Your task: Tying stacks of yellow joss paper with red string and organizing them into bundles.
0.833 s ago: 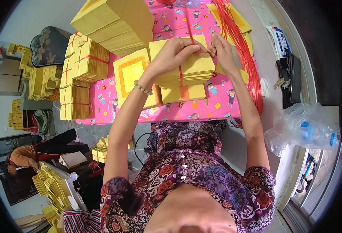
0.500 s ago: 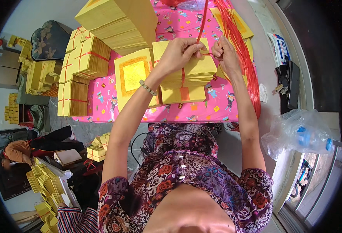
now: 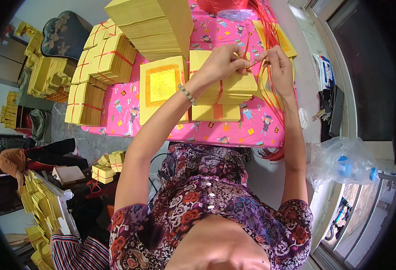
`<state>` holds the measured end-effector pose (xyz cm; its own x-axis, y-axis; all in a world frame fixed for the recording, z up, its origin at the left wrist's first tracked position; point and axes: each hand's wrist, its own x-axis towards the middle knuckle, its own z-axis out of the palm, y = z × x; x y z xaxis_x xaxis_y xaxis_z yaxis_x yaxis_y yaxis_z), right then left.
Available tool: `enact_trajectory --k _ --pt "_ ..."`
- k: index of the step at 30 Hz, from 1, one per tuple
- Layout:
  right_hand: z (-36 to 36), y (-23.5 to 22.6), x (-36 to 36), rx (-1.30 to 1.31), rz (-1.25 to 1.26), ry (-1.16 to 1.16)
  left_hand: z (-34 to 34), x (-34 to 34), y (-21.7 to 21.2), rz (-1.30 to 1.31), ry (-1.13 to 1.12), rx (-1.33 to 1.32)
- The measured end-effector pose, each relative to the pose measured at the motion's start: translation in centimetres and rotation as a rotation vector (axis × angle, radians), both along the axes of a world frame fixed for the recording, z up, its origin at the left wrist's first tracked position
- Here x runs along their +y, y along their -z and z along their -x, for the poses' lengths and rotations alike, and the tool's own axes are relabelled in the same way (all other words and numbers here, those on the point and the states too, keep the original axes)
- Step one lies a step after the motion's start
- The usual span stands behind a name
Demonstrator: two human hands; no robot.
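Observation:
A stack of yellow paper lies on the pink patterned tablecloth, with a red plastic strap running around it. Over its right part, my left hand pinches the red strap between thumb and fingers. Just to the right, my right hand has its fingers closed on the strap's other end. Fingers hide the exact crossing of the strap. Beside the stack on the left lies a sheet pile with an orange and gold square. Below the stack's front edge shows another yellow pile with an orange patch.
A tall stack of yellow paper rises at the far left of the tablecloth. Red-strapped bundles stand left of it. Loose red straps hang at the far right. A clear plastic bag is at right; another person is at lower left.
My hands have shifted right in the picture with the strap, and the right hand has risen and turned. The view has shifted slightly.

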<state>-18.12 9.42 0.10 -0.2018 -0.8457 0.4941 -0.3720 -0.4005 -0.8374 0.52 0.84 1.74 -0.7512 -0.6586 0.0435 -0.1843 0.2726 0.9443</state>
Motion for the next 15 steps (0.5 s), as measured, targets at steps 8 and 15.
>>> enact_trajectory --k 8,15 --pt "-1.6 -2.7 -2.4 0.381 0.063 -0.048 1.3 -0.3 -0.2 0.394 0.000 -0.176" --pt "-1.1 -2.7 -1.2 0.314 -0.131 -0.048 1.0 -0.6 0.5 0.206 -0.011 -0.112"
